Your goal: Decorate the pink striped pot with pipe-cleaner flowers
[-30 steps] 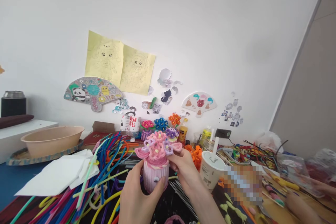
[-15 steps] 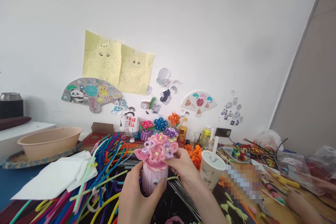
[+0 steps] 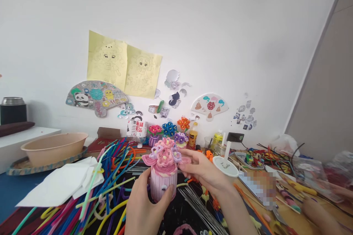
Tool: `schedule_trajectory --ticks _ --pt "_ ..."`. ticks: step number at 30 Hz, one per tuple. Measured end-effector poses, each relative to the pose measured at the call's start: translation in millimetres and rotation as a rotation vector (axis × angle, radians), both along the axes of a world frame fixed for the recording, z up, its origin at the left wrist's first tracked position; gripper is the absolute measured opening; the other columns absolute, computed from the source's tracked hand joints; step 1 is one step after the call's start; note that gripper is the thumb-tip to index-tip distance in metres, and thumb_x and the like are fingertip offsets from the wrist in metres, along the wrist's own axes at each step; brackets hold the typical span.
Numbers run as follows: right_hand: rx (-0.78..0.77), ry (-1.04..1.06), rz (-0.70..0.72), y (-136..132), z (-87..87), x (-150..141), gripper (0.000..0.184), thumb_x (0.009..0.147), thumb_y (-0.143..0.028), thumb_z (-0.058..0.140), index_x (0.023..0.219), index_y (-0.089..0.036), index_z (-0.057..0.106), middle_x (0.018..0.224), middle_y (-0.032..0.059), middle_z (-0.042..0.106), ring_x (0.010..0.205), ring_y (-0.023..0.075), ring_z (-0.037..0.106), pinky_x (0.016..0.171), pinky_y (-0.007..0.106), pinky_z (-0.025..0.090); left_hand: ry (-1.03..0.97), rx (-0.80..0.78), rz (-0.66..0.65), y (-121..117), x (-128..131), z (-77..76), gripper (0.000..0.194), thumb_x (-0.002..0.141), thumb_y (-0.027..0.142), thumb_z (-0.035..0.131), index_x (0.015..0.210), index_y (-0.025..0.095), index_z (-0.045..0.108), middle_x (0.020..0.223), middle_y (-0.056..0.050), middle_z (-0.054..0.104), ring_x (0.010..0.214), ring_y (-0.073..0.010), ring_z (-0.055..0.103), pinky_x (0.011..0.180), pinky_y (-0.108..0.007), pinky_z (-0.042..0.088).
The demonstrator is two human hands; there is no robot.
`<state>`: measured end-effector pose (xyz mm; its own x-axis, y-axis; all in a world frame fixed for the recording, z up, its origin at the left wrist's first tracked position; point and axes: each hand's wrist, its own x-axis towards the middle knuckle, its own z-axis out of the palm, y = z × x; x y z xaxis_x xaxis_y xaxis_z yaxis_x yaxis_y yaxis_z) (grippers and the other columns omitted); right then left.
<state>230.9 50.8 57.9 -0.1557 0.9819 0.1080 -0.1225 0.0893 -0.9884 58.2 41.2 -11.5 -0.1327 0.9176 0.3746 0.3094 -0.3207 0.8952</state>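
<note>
Our L hand (image 3: 149,200) grips the ribbed lilac pot (image 3: 158,180) firmly, thumb across the front near 1 visible eye (image 3: 164,188), fingers round the side. Our R hand (image 3: 201,170) is part-open, fingers loosely bent at 1 pink loop leaf (image 3: 185,160); can't tell if pinched. Pot's upright, center front, over the dark tabletop; base contact unclear. Fuzzy pink/lilac blooms (image 3: 165,156) on top. Behind: 4 fuzzy bouquets (image 3: 169,129). R side: straight thin metallic-looking rods (image 3: 198,209), 1 rd. cup lid w/ straw (image 3: 225,167). L: bendy multicolor fuzzy stems (image 3: 66,211), too many to count.
</note>
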Motion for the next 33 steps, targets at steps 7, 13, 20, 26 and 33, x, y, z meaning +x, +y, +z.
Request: schedule_trajectory --ticks 7,13,20,26,33 --pt "0.036 0.060 0.058 0.3 0.8 12.2 0.053 0.068 -0.019 0.081 0.116 -0.014 0.058 0.077 0.0022 0.072 0.067 0.0124 0.068 0.067 0.023 0.052 -0.005 0.003 0.008 -3.2 0.3 3.2 0.060 0.067 0.057 0.062 0.112 0.019 0.055 0.109 -0.009 0.063 0.103 -0.0307 0.056 0.089 -0.043 0.042" --pt "0.047 0.062 -0.048 7.2 -2.0 8.0 0.037 0.062 -0.028 0.086 0.090 -0.015 0.064 0.066 0.0022 0.073 0.055 0.0109 0.067 0.056 0.019 0.052 0.009 0.013 0.016 -3.4 0.8 3.7 0.061 0.066 0.058 0.061 0.112 0.018 0.055 0.108 -0.009 0.063 0.103 -0.0313 0.057 0.088 -0.044 0.042" --pt "-0.020 0.060 -0.104 13.8 -3.6 -1.1 0.040 0.052 -0.034 0.089 0.077 -0.013 0.066 0.055 0.0016 0.070 0.045 0.0108 0.063 0.047 0.018 0.048 0.064 0.017 0.000 1.4 -2.1 -1.5 0.061 0.066 0.057 0.063 0.112 0.018 0.054 0.108 -0.010 0.063 0.102 -0.0313 0.057 0.087 -0.045 0.045" --pt "-0.025 0.052 -0.135 19.3 -4.7 -1.2 0.040 0.049 -0.035 0.088 0.073 -0.014 0.065 0.050 0.0004 0.068 0.041 0.0100 0.059 0.041 0.018 0.043 0.084 0.049 -0.012 0.7 -1.5 0.3 0.057 0.067 0.053 0.063 0.111 0.019 0.054 0.108 -0.009 0.063 0.102 -0.0307 0.057 0.087 -0.044 0.044" --pt "-0.014 0.008 -0.150 22.8 1.3 -0.9 0.032 0.051 -0.029 0.084 0.071 -0.013 0.064 0.046 -0.0025 0.064 0.038 0.0085 0.056 0.039 0.017 0.039 0.017 0.072 0.014 -6.8 3.6 7.2 0.053 0.068 0.049 0.062 0.110 0.018 0.055 0.106 -0.007 0.063 0.101 -0.0287 0.056 0.088 -0.042 0.042"
